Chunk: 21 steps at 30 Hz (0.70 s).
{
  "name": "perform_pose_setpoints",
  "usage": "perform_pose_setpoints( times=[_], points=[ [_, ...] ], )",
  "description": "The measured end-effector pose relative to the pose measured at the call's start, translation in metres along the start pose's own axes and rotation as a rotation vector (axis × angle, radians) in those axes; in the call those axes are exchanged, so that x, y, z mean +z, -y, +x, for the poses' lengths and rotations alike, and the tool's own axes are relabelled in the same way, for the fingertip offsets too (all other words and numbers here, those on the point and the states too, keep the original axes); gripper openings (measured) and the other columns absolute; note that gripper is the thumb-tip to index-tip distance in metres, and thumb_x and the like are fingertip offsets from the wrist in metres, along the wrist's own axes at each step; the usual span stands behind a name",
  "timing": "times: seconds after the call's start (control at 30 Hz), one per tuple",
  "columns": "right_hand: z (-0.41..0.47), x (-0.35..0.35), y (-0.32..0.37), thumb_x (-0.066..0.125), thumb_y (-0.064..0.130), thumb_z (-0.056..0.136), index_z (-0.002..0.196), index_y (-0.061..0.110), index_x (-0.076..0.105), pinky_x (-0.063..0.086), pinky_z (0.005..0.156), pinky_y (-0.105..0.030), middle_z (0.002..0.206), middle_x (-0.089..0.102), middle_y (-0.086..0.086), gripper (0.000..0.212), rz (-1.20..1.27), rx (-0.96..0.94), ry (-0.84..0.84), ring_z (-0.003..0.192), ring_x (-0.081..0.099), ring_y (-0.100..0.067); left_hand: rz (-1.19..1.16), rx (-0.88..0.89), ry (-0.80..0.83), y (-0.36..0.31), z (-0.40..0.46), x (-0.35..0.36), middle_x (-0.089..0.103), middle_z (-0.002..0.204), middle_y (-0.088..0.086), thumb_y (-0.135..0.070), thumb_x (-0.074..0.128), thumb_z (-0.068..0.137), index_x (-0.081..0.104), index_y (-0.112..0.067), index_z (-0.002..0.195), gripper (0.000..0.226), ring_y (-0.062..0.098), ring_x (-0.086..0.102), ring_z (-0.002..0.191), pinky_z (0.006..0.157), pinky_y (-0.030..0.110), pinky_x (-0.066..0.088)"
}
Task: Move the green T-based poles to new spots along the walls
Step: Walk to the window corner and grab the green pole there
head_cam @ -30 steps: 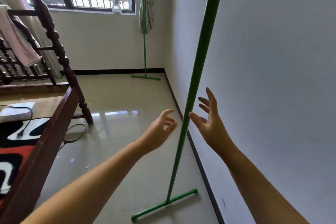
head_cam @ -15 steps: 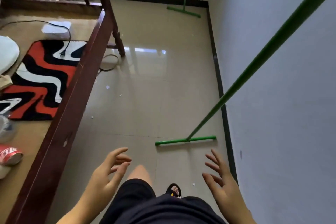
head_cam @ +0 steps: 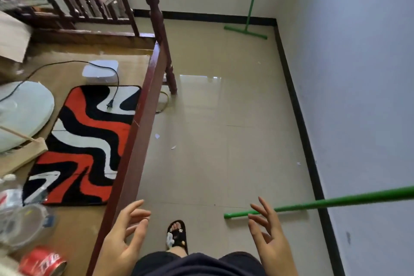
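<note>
One green T-based pole [head_cam: 349, 200] stands close to me by the right wall, its shaft running off the right edge and its base bar on the floor. My right hand [head_cam: 271, 237] hovers in front of that base bar, fingers spread, holding nothing. My left hand [head_cam: 125, 242] is low at the bottom centre, fingers apart and empty, next to the bed rail. A second green T-based pole [head_cam: 252, 4] stands in the far corner, its base bar flat on the tiles along the back wall.
A dark wooden bed frame [head_cam: 143, 123] runs down the left, with a turned post [head_cam: 161, 36]. On the bed lie a red, black and white mat [head_cam: 87, 141], a white box with a cable, bottles and a red can [head_cam: 42, 262]. Tiled floor [head_cam: 224, 130] lies between bed and right wall. My sandalled foot [head_cam: 177, 235] shows below.
Both hands have let go of the near pole and dropped low. The view has tilted down towards the floor, and I have moved back past the pole's base.
</note>
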State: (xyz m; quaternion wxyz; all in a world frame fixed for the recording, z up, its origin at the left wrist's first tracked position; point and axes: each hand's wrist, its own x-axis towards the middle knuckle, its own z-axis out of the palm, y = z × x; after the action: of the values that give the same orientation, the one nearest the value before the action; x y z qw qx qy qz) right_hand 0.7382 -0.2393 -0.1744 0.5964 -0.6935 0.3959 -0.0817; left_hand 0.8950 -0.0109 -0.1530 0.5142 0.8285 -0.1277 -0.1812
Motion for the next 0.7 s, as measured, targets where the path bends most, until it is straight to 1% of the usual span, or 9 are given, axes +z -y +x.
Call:
perform_pose_setpoints(
  times=[0.1, 0.17, 0.27, 0.33, 0.4, 0.5, 0.6, 0.63, 0.7],
  points=[
    [0.03, 0.027, 0.022, 0.06, 0.009, 0.082, 0.114, 0.048, 0.042, 0.047, 0.073, -0.006, 0.116, 0.058, 0.017, 0.054, 0.012, 0.017, -0.018, 0.096, 0.058, 0.005, -0.008, -0.01, 0.017, 0.006, 0.043, -0.02, 0.063, 0.101, -0.019, -0.034, 0.052, 0.074, 0.05, -0.064, 0.092, 0.035, 0.001, 0.063, 0.088, 0.075, 0.002, 0.044],
    [0.052, 0.035, 0.035, 0.06, 0.007, 0.082, 0.112, 0.049, 0.044, 0.047, 0.071, -0.007, 0.108, 0.062, 0.021, 0.055, 0.018, 0.03, -0.084, 0.096, 0.059, 0.002, -0.009, -0.019, 0.036, 0.008, 0.072, -0.023, 0.064, 0.099, -0.019, -0.026, 0.054, 0.078, 0.05, -0.064, 0.092, 0.04, 0.001, 0.063, 0.088, 0.075, 0.002, 0.044],
    [0.091, 0.046, 0.053, 0.059, 0.006, 0.082, 0.108, 0.053, 0.044, 0.048, 0.072, -0.02, 0.104, 0.064, 0.023, 0.055, 0.016, 0.05, -0.14, 0.094, 0.06, 0.001, 0.005, -0.023, 0.052, 0.006, 0.124, -0.022, 0.064, 0.097, -0.021, -0.022, 0.056, 0.08, 0.048, -0.066, 0.091, 0.046, 0.001, 0.062, 0.089, 0.076, 0.002, 0.044],
    [0.124, 0.052, 0.067, 0.059, 0.008, 0.082, 0.107, 0.054, 0.044, 0.044, 0.074, -0.024, 0.106, 0.063, 0.023, 0.055, 0.026, 0.055, -0.136, 0.095, 0.058, 0.003, 0.001, -0.014, 0.04, 0.0, 0.164, -0.017, 0.064, 0.098, -0.02, -0.027, 0.056, 0.078, 0.049, -0.066, 0.092, 0.042, 0.001, 0.063, 0.089, 0.075, 0.003, 0.045],
    [0.165, 0.052, 0.081, 0.058, 0.008, 0.083, 0.109, 0.052, 0.042, 0.044, 0.075, -0.023, 0.112, 0.059, 0.019, 0.053, 0.021, 0.042, -0.128, 0.096, 0.057, 0.005, -0.009, -0.008, 0.037, -0.008, 0.207, -0.007, 0.064, 0.098, -0.019, -0.037, 0.056, 0.074, 0.05, -0.065, 0.093, 0.034, 0.001, 0.063, 0.089, 0.075, 0.003, 0.046],
    [0.236, 0.041, 0.109, 0.057, 0.011, 0.084, 0.111, 0.051, 0.04, 0.045, 0.074, -0.022, 0.116, 0.056, 0.016, 0.051, 0.016, 0.019, -0.115, 0.097, 0.056, 0.007, -0.044, 0.008, 0.032, -0.026, 0.277, 0.014, 0.063, 0.1, -0.019, -0.02, 0.057, 0.085, 0.049, -0.063, 0.094, 0.045, 0.002, 0.062, 0.091, 0.076, 0.004, 0.045],
    [0.31, 0.02, 0.142, 0.056, 0.017, 0.084, 0.112, 0.053, 0.038, 0.045, 0.073, -0.021, 0.116, 0.055, 0.019, 0.049, -0.004, -0.003, -0.097, 0.097, 0.055, 0.008, -0.063, 0.015, 0.028, -0.06, 0.35, 0.039, 0.062, 0.103, -0.016, -0.015, 0.053, 0.088, 0.049, -0.062, 0.094, 0.048, 0.002, 0.062, 0.091, 0.077, 0.015, 0.048],
    [0.333, 0.013, 0.154, 0.056, 0.019, 0.084, 0.113, 0.053, 0.038, 0.044, 0.074, -0.02, 0.116, 0.054, 0.019, 0.048, -0.01, -0.01, -0.1, 0.097, 0.055, 0.008, -0.065, 0.024, 0.026, -0.074, 0.373, 0.047, 0.061, 0.103, -0.016, -0.017, 0.054, 0.087, 0.048, -0.063, 0.094, 0.047, 0.002, 0.062, 0.09, 0.077, 0.017, 0.049],
    [0.378, 0.004, 0.176, 0.056, 0.019, 0.085, 0.113, 0.052, 0.038, 0.044, 0.074, -0.02, 0.116, 0.055, 0.017, 0.047, -0.019, -0.013, -0.095, 0.097, 0.056, 0.005, -0.07, 0.036, 0.03, -0.097, 0.416, 0.062, 0.062, 0.102, -0.019, -0.035, 0.056, 0.082, 0.048, -0.064, 0.095, 0.033, 0.001, 0.062, 0.09, 0.076, 0.013, 0.049]
  ],
)
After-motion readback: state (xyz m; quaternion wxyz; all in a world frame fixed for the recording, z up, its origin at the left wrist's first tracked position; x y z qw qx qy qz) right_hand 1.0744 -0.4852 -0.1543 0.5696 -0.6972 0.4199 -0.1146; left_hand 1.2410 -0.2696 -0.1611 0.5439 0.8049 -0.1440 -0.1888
